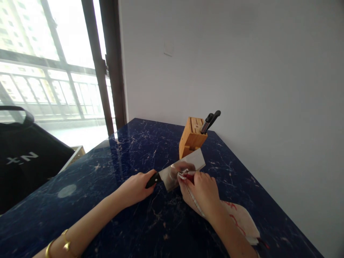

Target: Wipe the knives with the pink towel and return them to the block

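Note:
My left hand (138,187) is closed around the black handle of a cleaver (172,172), whose broad shiny blade slants up to the right above the table. A bunched white cloth (242,220) with red markings is gripped in my right hand (202,190). Its gathered end lies against the face of the blade, and the rest trails under my right forearm onto the tabletop. Just behind the blade stands a wooden knife block (189,138). Two dark-handled tools (210,122) stick out of its right side.
The blue marble-patterned table (107,190) reaches back to a plain grey wall (228,64). At the far left is a black bag or cover (29,157) with white lettering, beside a dark-framed glass door (113,64). A pale round spot (67,191) shows on the table's left part.

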`<state>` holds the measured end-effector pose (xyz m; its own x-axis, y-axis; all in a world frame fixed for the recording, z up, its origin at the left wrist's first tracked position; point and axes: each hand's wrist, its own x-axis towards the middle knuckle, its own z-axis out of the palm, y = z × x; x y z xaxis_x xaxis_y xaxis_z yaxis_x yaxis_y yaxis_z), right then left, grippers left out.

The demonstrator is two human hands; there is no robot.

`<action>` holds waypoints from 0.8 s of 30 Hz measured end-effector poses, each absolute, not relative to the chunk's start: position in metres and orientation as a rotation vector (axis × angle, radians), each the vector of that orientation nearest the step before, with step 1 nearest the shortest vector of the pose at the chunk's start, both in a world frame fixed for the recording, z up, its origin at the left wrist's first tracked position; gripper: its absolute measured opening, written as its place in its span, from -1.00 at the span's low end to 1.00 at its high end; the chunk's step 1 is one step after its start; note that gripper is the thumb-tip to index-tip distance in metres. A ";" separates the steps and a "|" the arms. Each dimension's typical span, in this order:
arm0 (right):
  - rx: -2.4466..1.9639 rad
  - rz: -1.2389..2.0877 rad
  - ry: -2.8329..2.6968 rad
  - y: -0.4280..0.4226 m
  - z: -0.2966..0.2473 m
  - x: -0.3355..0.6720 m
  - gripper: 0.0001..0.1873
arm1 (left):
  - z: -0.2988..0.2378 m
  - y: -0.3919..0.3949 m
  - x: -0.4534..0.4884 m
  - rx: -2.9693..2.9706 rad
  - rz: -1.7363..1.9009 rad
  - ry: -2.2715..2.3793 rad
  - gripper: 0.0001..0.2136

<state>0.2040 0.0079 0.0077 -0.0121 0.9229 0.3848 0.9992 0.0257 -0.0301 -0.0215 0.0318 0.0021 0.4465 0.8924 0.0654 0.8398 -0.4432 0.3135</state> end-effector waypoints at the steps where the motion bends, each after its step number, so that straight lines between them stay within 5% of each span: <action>1: -1.958 -0.337 -2.034 0.008 0.007 0.203 -0.72 | 0.002 0.032 -0.022 2.459 0.323 1.510 -0.80; 13: -1.919 -0.176 -2.022 0.021 0.002 0.212 -0.81 | 0.000 0.035 -0.025 2.456 0.340 1.513 -0.76; 24: -1.909 -0.507 -2.052 0.022 0.010 0.220 -0.87 | -0.009 0.031 -0.019 2.463 0.328 1.533 -0.77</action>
<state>0.2204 0.0215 0.0095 -0.0781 0.8938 0.4417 0.9966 0.0585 0.0577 -0.0191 0.0308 -0.0089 0.4303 0.8999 0.0714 0.8505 -0.4306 0.3019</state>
